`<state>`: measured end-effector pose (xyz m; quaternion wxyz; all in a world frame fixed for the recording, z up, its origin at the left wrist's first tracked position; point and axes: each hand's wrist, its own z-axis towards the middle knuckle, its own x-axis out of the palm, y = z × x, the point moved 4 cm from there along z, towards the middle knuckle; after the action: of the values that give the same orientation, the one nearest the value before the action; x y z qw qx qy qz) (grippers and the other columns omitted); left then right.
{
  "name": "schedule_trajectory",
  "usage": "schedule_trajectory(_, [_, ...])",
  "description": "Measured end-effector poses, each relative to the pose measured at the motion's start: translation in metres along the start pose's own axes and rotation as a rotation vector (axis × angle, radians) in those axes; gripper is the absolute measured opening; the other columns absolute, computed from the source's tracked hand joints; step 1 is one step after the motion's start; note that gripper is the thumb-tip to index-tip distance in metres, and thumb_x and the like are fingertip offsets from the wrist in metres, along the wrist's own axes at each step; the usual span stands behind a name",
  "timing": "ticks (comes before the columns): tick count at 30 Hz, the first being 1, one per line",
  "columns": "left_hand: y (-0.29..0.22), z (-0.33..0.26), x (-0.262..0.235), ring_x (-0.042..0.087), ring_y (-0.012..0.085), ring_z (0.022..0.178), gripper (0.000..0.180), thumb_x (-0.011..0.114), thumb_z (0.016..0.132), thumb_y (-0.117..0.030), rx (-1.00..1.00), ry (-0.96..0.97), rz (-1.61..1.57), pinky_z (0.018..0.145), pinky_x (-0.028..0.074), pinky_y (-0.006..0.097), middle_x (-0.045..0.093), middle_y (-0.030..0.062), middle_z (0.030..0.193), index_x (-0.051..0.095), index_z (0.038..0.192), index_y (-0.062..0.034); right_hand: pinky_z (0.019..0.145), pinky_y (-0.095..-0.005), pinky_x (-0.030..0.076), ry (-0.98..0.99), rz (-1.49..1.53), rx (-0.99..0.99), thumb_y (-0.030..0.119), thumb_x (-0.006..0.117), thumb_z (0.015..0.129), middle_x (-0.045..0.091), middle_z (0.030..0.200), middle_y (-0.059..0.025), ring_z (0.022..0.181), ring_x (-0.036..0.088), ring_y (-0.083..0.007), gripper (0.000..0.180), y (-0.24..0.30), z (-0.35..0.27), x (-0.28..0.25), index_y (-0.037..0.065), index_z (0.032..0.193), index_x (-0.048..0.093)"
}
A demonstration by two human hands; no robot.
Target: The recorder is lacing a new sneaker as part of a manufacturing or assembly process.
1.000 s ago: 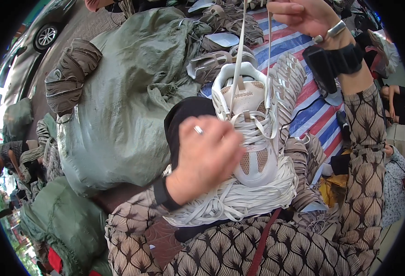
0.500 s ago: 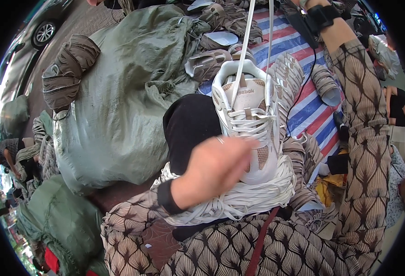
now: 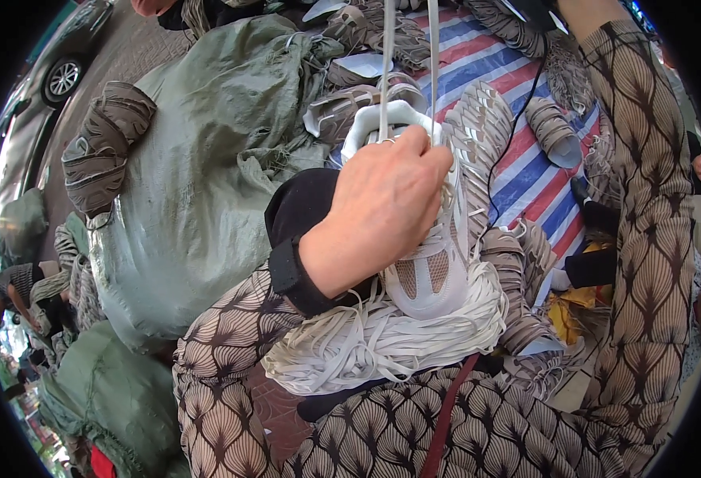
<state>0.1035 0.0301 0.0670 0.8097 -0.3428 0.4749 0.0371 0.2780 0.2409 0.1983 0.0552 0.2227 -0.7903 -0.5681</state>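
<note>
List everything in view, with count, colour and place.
Shoe: one, white and beige, centre
Lace strands: two, white, rising past the top edge
Lace pile: one, white, under the shoe's toe
Shoe uppers: many, grey-brown, left and right of centre
Black fabric: one patch, left of the shoe
Striped sheet: one, red, white and blue, upper right
Sacks: at least two, green, left
Cord: one, black, over the sheet
Strap: one, dark red, below the lace pile
Unclear item: one, yellow, right
Car: one, grey, upper left
Other people: several, mixed clothing, edges
Wristband: one, black, left wrist
Left hand: one, bare, over the shoe
Right forearm: one, patterned sleeve, right; right hand out of view
</note>
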Motion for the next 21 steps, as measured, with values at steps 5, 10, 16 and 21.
schedule_trajectory(5, [-0.016, -0.002, 0.015, 0.060, 0.0321, 0.069, 0.011, 0.060, 0.083, -0.009, -0.101, 0.047, 0.078, 0.054, 0.046, 0.042, 0.057, 0.0085, 0.083, 0.052, 0.091, -0.0067, 0.047, -0.0265, 0.048, -0.010, 0.072, -0.086, 0.030, 0.045, 0.101, 0.065, 0.089, -0.0118, 0.054, 0.052, -0.0096, 0.037, -0.006, -0.010, -0.038, 0.004, 0.079, 0.059])
schedule_trajectory(10, [-0.021, -0.009, 0.012, 0.060, 0.0285, 0.069, 0.020, 0.064, 0.079, -0.004, -0.062, -0.079, -0.123, 0.056, 0.047, 0.038, 0.056, 0.0079, 0.083, 0.055, 0.096, -0.0070, 0.052, -0.0285, 0.051, -0.179, 0.009, -0.273, 0.029, 0.045, 0.101, 0.064, 0.086, -0.0108, 0.055, 0.053, -0.0113, 0.037, -0.003, -0.023, -0.029, 0.004, 0.077, 0.058])
schedule_trajectory(16, [-0.063, -0.048, 0.041, 0.057, 0.0290, 0.105, 0.035, 0.062, 0.077, -0.007, 0.286, 0.049, -0.142, 0.085, 0.050, 0.038, 0.052, 0.0144, 0.118, 0.058, 0.111, -0.0048, 0.057, -0.0310, 0.055, -0.378, -0.071, -0.491, 0.029, 0.045, 0.101, 0.063, 0.082, -0.0097, 0.056, 0.055, -0.0133, 0.039, 0.006, -0.030, -0.008, 0.003, 0.075, 0.057])
schedule_trajectory(21, [-0.072, -0.063, 0.062, 0.053, 0.0309, 0.115, 0.037, 0.060, 0.078, -0.009, 0.336, 0.263, -0.060, 0.100, 0.042, 0.044, 0.053, 0.0157, 0.121, 0.057, 0.115, -0.0027, 0.070, -0.0355, 0.058, -0.006, 0.612, 0.134, 0.026, 0.046, 0.100, 0.051, 0.063, -0.0042, 0.058, 0.058, -0.0186, 0.038, -0.004, -0.010, -0.018, 0.002, 0.074, 0.057])
